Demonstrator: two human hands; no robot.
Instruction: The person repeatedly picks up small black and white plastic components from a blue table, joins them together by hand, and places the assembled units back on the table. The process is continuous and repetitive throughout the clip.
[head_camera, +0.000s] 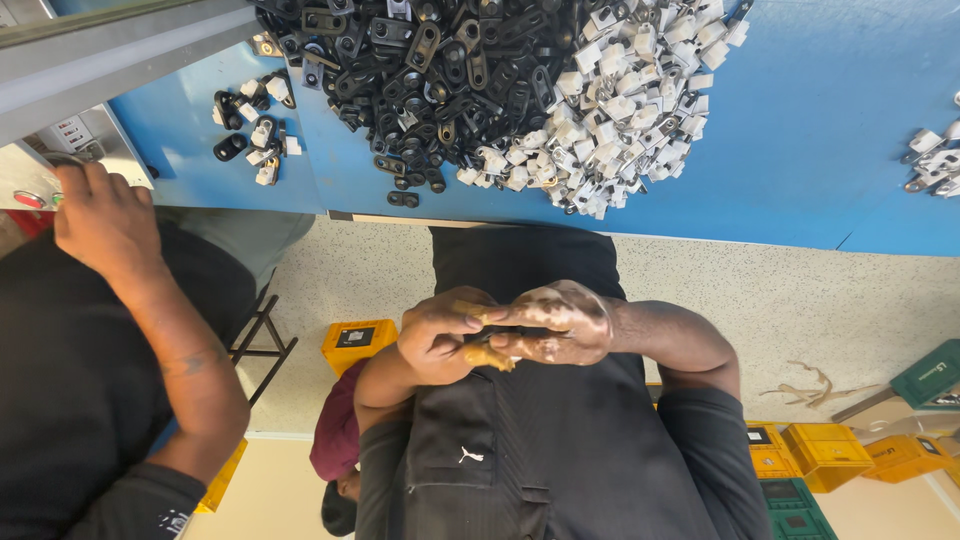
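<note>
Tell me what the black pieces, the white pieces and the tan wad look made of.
Black pieces: likely plastic or coated metal; dark, slightly glossy, identical slotted shapes.
White pieces: probably moulded plastic; matt, blocky.
Tan wad: perhaps cloth or sponge; crumpled, soft-looking.

A blue desk (830, 110) carries black and white parts (500, 80) at twelve o'clock; yellow crates (820, 450) sit at four o'clock.
</note>
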